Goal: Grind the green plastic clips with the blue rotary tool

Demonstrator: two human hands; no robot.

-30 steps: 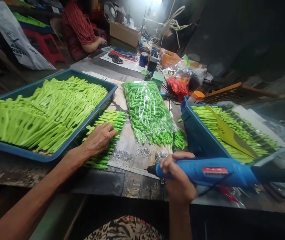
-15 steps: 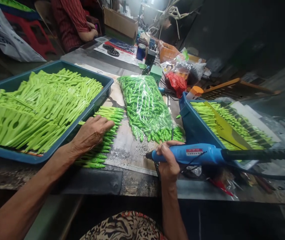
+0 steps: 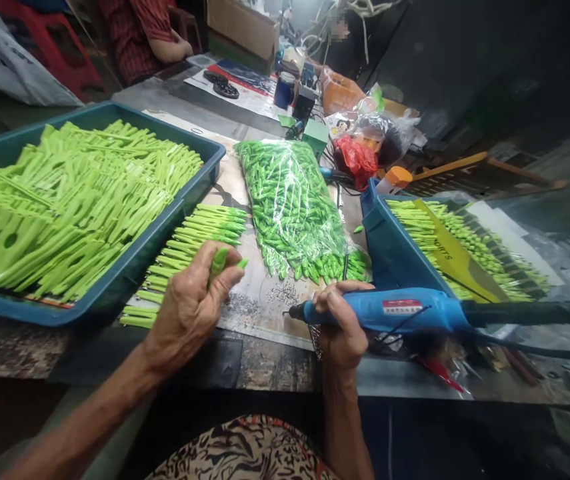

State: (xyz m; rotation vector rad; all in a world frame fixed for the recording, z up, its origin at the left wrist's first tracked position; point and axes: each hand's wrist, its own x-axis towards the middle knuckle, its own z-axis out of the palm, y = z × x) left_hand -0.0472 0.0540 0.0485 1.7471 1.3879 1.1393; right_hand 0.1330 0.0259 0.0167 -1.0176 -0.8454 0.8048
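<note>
My left hand (image 3: 189, 300) is closed around small pointed bright green plastic pieces (image 3: 219, 261); two green ends stick out between thumb and fingers. Behind and left of it lies a row of slim light green plastic sticks (image 3: 189, 233), the far ones ending in darker green tips. My hand hides the right ends of the nearer sticks. My right hand (image 3: 342, 323) grips a blue electric screwdriver (image 3: 399, 309), its bit pointing left, above the table. Tiny metal screws (image 3: 285, 293) are scattered near the bit. A clear bag of green pointed pieces (image 3: 289, 200) lies beyond both hands.
A blue tray (image 3: 217, 163) heaped with light green forked parts stands left. On the right, a blue bin (image 3: 389, 233) holds more green sticks and a yellow sheet (image 3: 457, 253). Farther back are a red plastic bag (image 3: 357, 160), a cardboard box (image 3: 242, 33) and a seated person (image 3: 137, 40).
My left hand has lifted off the row of sticks and moved nearer me, turning so that green pieces show in its grasp. My right hand still holds the screwdriver, almost in place.
</note>
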